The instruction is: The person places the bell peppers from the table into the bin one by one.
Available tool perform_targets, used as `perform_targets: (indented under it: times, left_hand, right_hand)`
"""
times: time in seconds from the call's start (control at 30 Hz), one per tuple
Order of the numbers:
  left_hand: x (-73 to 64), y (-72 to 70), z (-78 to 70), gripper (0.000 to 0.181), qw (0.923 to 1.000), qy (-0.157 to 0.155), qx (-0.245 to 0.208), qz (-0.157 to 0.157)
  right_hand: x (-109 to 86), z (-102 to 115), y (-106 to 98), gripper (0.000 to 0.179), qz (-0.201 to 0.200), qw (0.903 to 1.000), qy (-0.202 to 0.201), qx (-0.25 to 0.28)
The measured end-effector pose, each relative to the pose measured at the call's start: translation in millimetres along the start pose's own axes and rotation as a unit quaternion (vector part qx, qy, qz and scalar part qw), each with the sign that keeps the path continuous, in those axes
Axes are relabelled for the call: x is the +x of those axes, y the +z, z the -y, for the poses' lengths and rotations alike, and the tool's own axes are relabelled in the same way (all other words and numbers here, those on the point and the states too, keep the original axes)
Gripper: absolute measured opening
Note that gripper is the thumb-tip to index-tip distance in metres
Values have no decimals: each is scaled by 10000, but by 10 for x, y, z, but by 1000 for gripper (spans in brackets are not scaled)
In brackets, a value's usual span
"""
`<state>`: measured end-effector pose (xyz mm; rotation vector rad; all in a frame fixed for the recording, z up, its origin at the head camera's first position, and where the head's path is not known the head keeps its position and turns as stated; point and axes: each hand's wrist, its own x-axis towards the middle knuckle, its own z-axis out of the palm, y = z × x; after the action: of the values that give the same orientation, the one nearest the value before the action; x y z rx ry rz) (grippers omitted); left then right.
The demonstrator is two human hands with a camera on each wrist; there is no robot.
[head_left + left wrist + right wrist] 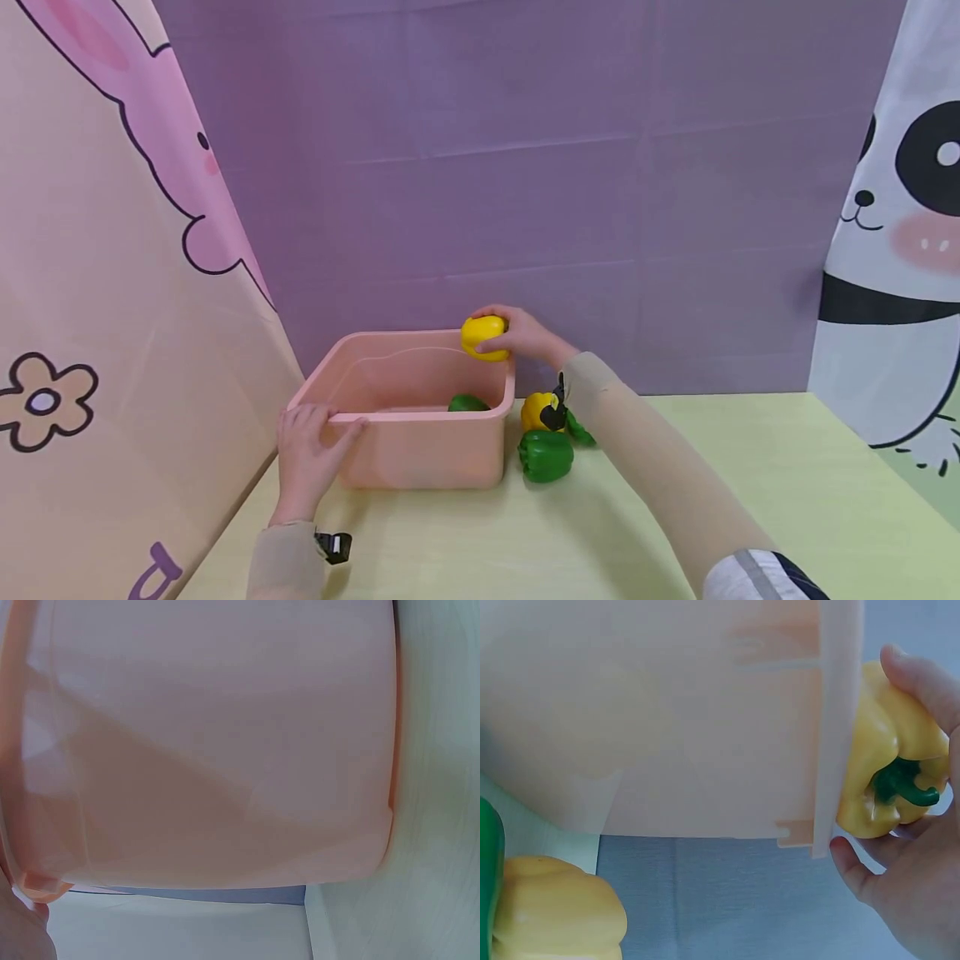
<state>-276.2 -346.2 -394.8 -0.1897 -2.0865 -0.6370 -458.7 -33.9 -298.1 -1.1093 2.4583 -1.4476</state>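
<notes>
A yellow bell pepper (483, 337) with a green stem is in my right hand (525, 337), at the right rim of a pink plastic bin (427, 450). In the right wrist view, thumb and fingers curl round this yellow bell pepper (892, 735) beside the bin's rim (836, 727). My left hand (307, 454) grips the bin's near left corner, thumb along the front rim. Inside the bin lies a green pepper (468, 403), partly hidden by the front wall. The left wrist view is mostly filled by the bin's outer wall (210, 750).
Right of the bin, a green bell pepper (546, 456) and another yellow bell pepper (537, 412) stand on the pale table (720, 475). Behind them another green piece (580, 430) shows partly past my sleeve. A purple cloth (525, 208) hangs behind the bin.
</notes>
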Motion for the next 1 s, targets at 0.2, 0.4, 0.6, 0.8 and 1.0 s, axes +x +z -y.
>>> perform_targets:
  times: [0.2,0.4,0.6,0.8,1.0]
  left_hand:
    - [13,-11,-4,31,10000,-12,7,13]
    - [20,4,-24,32,10000,23,-3,-8]
    - [24,22,-38,33,10000,26,7,33]
    - [26,25,-42,33,10000,30,4,10]
    - [21,13,-26,32,10000,-14,15,16]
  right_hand:
    - [22,35,62,56,-50,9996,-32,-265]
    - [51,0,100,57,-60,9980,-171,-605]
    - [44,-24,120,55,6,9962,-229,-841]
    - [59,-47,141,56,34,9959,-162,-890]
    - [48,-13,165,56,86,9949,-114,-1002]
